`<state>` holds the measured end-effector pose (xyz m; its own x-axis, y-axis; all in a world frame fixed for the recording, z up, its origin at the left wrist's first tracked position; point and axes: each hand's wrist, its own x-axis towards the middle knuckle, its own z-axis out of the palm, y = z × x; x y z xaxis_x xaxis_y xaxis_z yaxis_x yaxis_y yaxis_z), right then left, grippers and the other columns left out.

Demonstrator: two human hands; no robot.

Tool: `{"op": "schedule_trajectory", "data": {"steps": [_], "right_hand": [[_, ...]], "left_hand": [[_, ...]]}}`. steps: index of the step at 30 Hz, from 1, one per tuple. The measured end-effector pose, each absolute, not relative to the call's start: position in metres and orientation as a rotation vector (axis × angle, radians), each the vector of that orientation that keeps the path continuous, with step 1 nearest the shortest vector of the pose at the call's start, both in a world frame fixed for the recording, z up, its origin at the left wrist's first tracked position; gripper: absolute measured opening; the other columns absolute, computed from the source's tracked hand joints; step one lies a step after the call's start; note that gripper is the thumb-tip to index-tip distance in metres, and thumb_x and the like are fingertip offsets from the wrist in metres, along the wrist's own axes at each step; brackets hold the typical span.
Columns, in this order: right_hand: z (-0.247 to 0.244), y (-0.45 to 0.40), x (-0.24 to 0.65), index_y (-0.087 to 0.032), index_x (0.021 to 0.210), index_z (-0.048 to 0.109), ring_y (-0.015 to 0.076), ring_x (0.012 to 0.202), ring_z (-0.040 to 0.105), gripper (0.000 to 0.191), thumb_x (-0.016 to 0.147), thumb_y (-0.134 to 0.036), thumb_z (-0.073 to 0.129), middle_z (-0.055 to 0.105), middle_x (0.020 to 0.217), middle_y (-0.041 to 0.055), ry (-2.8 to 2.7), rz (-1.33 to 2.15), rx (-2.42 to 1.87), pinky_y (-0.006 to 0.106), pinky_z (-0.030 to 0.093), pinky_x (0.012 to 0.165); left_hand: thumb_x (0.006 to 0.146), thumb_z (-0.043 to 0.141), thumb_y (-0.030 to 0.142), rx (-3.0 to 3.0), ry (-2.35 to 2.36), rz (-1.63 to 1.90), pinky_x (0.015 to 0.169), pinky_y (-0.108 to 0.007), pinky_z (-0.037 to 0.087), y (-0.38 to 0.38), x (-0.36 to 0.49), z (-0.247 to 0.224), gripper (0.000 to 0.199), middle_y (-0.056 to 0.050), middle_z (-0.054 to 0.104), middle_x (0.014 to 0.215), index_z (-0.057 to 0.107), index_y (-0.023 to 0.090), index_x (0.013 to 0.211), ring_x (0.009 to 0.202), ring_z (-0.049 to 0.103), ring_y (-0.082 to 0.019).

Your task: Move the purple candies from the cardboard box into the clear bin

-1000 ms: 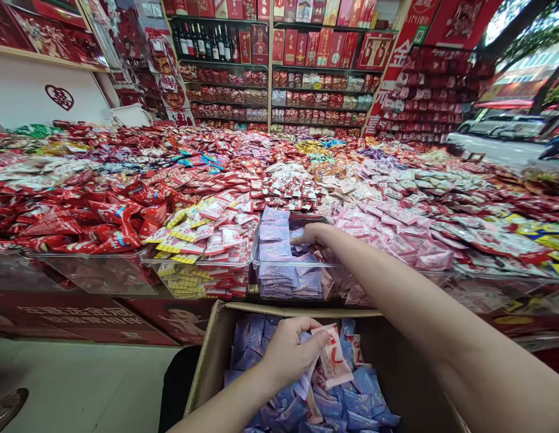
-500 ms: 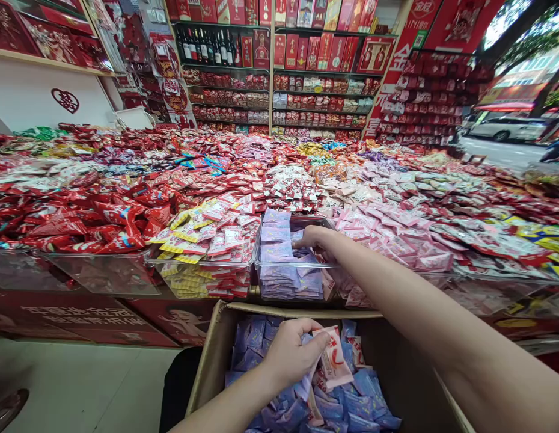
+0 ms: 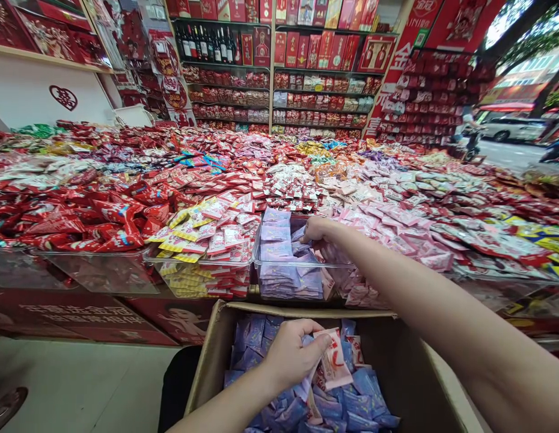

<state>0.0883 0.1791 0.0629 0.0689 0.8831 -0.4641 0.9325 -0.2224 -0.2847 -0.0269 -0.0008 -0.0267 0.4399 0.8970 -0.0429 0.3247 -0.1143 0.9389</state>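
Lilac packets (image 3: 298,233) beside right hand (image 3: 319,231), more exposed than before

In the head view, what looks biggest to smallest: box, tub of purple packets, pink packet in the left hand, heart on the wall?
1. Box
2. Tub
3. Pink packet
4. Heart

The heart is farther away, so it may really be bigger than the packet.

The bin (image 3: 279,263) is glossy plastic, the box (image 3: 397,355) cardboard.
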Motion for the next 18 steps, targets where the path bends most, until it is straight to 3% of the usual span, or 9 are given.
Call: {"op": "schedule_trajectory", "data": {"steps": [4, 9, 18], "right_hand": [[0.074, 0.175, 0.092, -0.012, 0.092, 0.058, 0.0098, 0.05, 0.057, 0.018, 0.074, -0.016, 0.055, 0.063, 0.065, 0.0034, 1.967, -0.775, 2.151, 0.02, 0.046, 0.048], [0.082, 0.169, 0.092, -0.007, 0.079, 0.063, 0.0178, 0.059, 0.061, 0.014, 0.067, -0.007, 0.056, 0.066, 0.072, 0.0118, 2.09, -0.512, 2.039, 0.025, 0.047, 0.053], [0.119, 0.15, 0.106, -0.01, 0.084, 0.061, 0.0235, 0.079, 0.058, 0.018, 0.067, -0.01, 0.054, 0.064, 0.081, 0.0133, 2.335, -0.024, 2.024, 0.027, 0.041, 0.064]], "left_hand": [[0.074, 0.049, 0.031, 1.666, 1.073, 0.709, 0.064, -0.02, 0.04, -0.001, -0.028, -0.028, 0.025, -0.004, 0.066, 0.072, 0.065, 0.012, 0.074, 0.068, 0.057, -0.015], [0.075, 0.048, 0.031, 1.65, 1.056, 0.728, 0.065, -0.02, 0.04, 0.001, -0.029, -0.03, 0.025, -0.004, 0.066, 0.073, 0.065, 0.012, 0.075, 0.07, 0.056, -0.015], [0.074, 0.052, 0.035, 1.5, 1.014, 0.864, 0.062, -0.02, 0.038, 0.005, -0.031, -0.028, 0.026, -0.001, 0.059, 0.064, 0.062, 0.011, 0.07, 0.063, 0.049, -0.011]]}}
